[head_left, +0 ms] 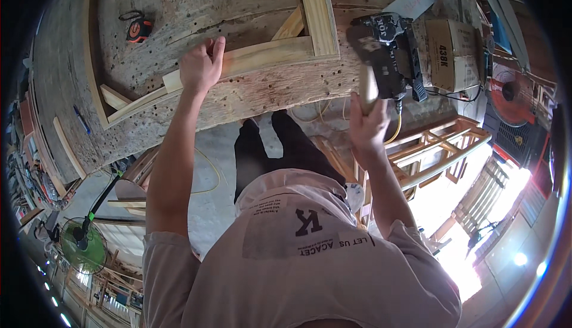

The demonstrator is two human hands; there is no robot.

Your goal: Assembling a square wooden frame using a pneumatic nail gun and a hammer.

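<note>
Worn plywood bench (262, 89), full of small holes, carries a pale wooden frame (268, 54). Orange tape measure (138, 30) lies inside the frame, toward its far left side. Cardboard box (453, 48) sits right of the frame, at bench edge. Workshop w/ concrete floor; green fan (83, 247) and stacked wooden frames (435, 149) stand below the frame's bench.

Left hand (201, 69) reaches up w/ arm extended, fingers curled over the frame's near rail, thumb up; grip closed on the rail. Right hand (368, 122) is raised right of the frame, grip wrapped tight round the handle of a black nail gun (387, 54), held off the bench.

Gun's nose is hard to make out. Frame's far edge is cut off.
</note>
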